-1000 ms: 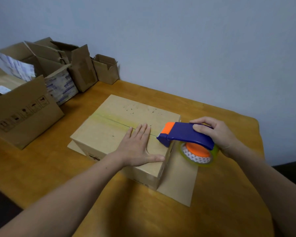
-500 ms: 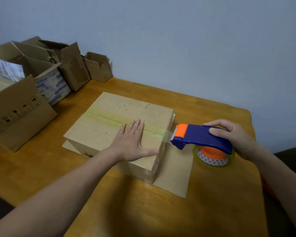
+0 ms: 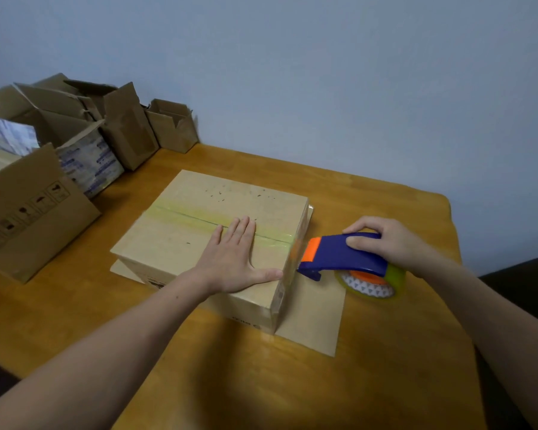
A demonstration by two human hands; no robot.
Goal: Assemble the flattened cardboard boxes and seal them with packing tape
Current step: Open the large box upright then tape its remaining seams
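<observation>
In the head view, the box [image 3: 174, 259] is seen mid-desk [image 3: 385, 383], its top seam covered by tape [image 3: 184, 214]; the left hand [image 3: 233, 262] is laid flat on it, grip released; the tape dispenser [image 3: 345, 259] is grasped by the right hand [image 3: 392, 243] at the box's right edge; cutting is judged left; the right face is blurred; open boxes [image 3: 75, 144] far left are cut off.

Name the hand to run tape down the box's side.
Right, probably. The right hand holds the blue and orange plastic tape dispenser, its nose at the right side of the brown cardboard box. The left hand lies flat on the box top.
</observation>
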